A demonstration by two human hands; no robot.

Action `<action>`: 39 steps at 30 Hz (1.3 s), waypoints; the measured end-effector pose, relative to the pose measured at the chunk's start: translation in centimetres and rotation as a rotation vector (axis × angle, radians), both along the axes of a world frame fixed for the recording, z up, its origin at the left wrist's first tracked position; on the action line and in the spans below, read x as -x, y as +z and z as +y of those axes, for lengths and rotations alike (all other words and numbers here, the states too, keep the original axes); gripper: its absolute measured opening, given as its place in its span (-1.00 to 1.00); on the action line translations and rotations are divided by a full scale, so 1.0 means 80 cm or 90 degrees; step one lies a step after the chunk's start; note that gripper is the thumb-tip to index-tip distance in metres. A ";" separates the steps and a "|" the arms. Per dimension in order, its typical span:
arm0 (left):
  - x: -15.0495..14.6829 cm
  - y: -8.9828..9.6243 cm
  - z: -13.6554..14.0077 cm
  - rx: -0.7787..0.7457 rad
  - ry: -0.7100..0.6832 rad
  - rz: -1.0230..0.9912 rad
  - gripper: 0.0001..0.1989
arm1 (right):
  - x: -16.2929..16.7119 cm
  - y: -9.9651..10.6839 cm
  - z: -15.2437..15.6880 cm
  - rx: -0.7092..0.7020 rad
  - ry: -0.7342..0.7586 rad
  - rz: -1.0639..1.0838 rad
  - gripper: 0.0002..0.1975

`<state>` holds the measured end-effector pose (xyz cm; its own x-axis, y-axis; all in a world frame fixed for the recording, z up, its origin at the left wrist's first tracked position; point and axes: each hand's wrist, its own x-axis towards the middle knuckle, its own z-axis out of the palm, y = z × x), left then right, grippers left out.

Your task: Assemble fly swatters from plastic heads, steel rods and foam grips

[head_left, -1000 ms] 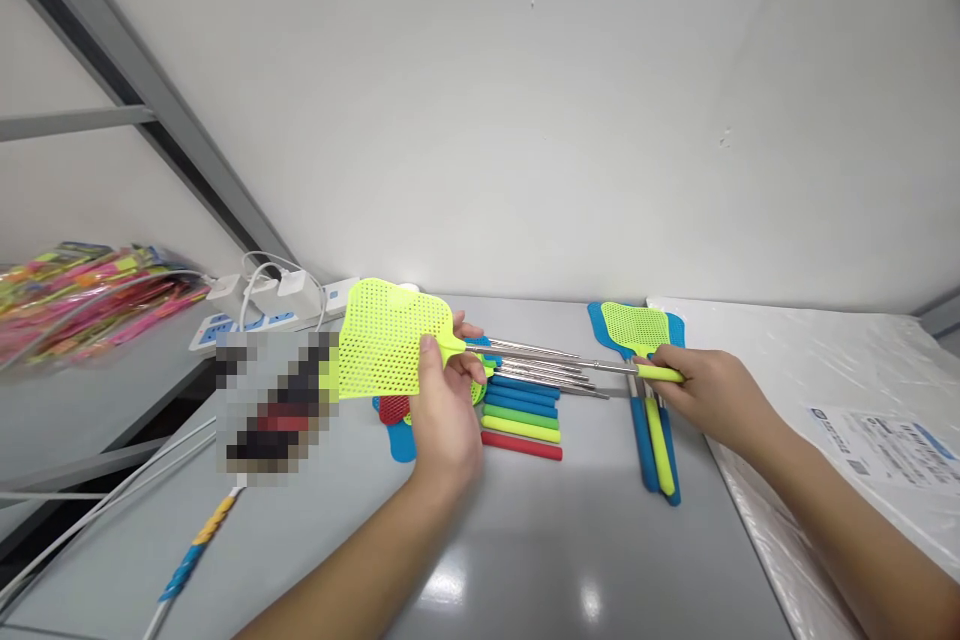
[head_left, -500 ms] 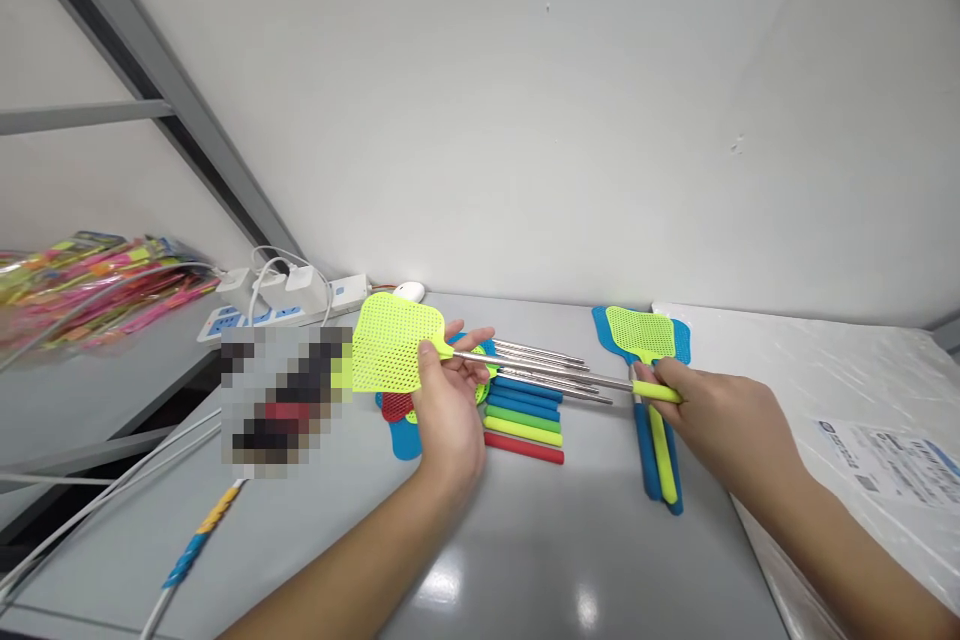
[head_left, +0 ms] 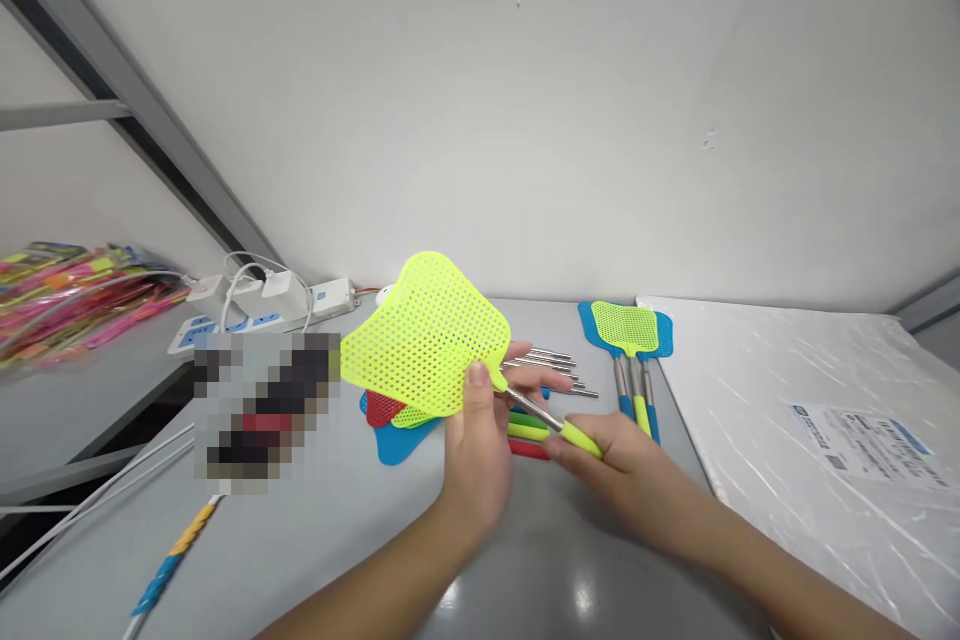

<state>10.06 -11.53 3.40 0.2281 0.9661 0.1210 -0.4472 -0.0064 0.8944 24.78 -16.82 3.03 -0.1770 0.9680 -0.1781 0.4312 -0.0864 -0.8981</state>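
Observation:
A yellow-green fly swatter point(head_left: 427, 340) with a steel shaft is held up over the table between both hands. My left hand point(head_left: 480, 440) grips it at the neck, thumb on the lower corner of the mesh and other fingers partly stretched behind. Around its yellow-green handle my right hand point(head_left: 622, 465) is closed. Behind and below lie bare steel rods point(head_left: 551, 357), a red handle tube point(head_left: 529, 448), a green tube, and red and blue swatter heads point(head_left: 405, 442), partly hidden by my left hand. Right of them, several swatters point(head_left: 630, 330) with blue and yellow-green heads lie side by side.
A white wrapped panel point(head_left: 795, 370) with a label covers the table's right side. At left are a power strip point(head_left: 225, 328) with plugs and cables, a pixelated object point(head_left: 262, 410) on a taped cable, and bagged colourful items point(head_left: 82, 300). A wall stands behind.
The swatter's shaft has become much shorter between my hands, with my right hand moved left and down towards my left. The mesh head has tilted and come nearer.

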 end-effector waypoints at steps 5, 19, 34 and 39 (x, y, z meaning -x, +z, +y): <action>0.005 0.009 0.003 0.007 -0.069 0.001 -0.54 | 0.013 -0.001 -0.007 0.309 0.146 0.456 -0.57; -0.010 -0.016 0.008 -0.054 -0.199 0.226 -0.61 | 0.002 0.012 -0.003 -0.111 -0.031 -0.014 -0.74; -0.003 -0.023 -0.001 -0.174 -0.307 0.451 -0.72 | -0.117 0.013 0.036 -0.090 -0.372 -0.263 -0.58; -0.001 -0.018 -0.005 -0.303 -0.320 0.521 -0.73 | -0.140 0.007 0.041 0.000 -0.310 -0.302 -0.55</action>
<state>10.13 -11.90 1.99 0.7692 0.6326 0.0900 0.2392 -0.4157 0.8775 36.01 -13.56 3.62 0.3760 0.9176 -0.1289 0.6902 -0.3702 -0.6218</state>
